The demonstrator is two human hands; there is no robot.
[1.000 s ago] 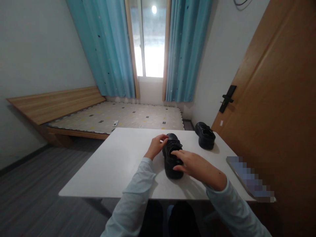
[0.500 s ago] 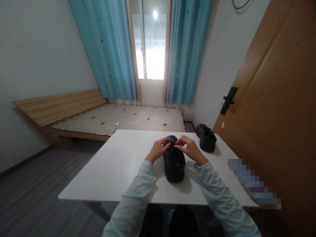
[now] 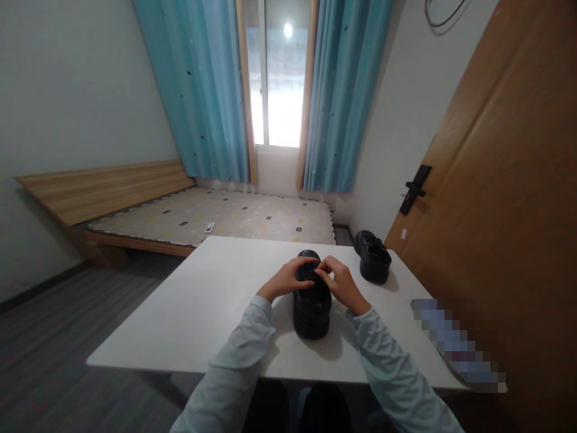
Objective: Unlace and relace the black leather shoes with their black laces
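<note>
In the head view, a black shoe (image 3: 312,322) is set upright on the table (image 3: 189,313), toe toward twelve o'clock. At its ten o'clock, the laces (image 3: 307,272) are spanned by the left hand (image 3: 283,281), fingers parted from thumb. At two o'clock, the right hand's (image 3: 343,285) fingertips are drawn near together; whether a lace is gripped cannot be told. Farther toward two o'clock, a second shoe (image 3: 375,266) is seen.

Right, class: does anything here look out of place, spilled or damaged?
I see nothing spilled or damaged. The near shoe and far shoe seem out of place: they stand on a table rather than the floor. The pixelated item at the table's right edge can't be judged.
</note>
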